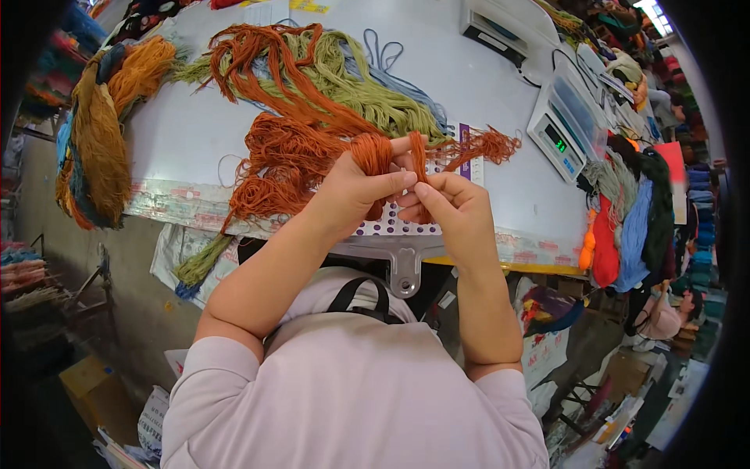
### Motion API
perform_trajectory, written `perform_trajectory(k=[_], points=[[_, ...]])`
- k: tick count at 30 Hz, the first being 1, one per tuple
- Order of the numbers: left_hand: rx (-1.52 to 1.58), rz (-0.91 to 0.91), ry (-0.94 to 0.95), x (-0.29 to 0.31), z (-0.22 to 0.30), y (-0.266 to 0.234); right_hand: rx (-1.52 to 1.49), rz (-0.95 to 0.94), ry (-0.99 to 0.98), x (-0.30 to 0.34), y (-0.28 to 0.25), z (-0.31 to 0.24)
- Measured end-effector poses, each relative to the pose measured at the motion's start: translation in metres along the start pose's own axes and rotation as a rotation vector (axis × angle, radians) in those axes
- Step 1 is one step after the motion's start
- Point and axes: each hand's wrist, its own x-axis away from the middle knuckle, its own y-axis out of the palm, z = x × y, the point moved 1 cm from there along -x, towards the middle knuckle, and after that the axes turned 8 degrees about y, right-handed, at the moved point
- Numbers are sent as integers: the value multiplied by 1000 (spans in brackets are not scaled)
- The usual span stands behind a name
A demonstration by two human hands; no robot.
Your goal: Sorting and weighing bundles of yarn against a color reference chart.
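Head view: your left hand [351,189] clutches a coil of orange yarn [370,153], your right hand [461,203] pinches a strand [418,155] right beside it, and more orange sprawls across the white table [461,90] against green yarn [387,98].

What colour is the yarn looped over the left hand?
Rust-orange: the yarn over the left hand shows best in the head view.

Has a big white table [488,94] up front — with grey floor [148,289] to the left and a bright window [655,16] at the top right.
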Motion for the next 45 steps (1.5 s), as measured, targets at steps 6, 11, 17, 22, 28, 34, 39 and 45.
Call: perform_trajectory(k=[6,11,17,22,28,34,39,45], points=[[-68,-18,71,0,0,2,-59,7,-15,2,0,1],[-36,-37,55,-1,4,1,-120,19,-55,-2,-2,7],[101,-130,-28,-15,7,-1,-725,-138,73,-15,-19,12],[164,-361,-256,11,70,-68,-576,11,-245,3,-150,-24],[285,567,424,41,244,-245,-842,803,-331,107,-436,-80],[409,348,641,33,278,-258,-366,634,-510,193,-561,-125],[-145,470,250,-23,112,-120,-85,541,-183,28,-258,-64],[-456,172,-291,-56,-34,-48,92,281,84,-86,-101,55]])
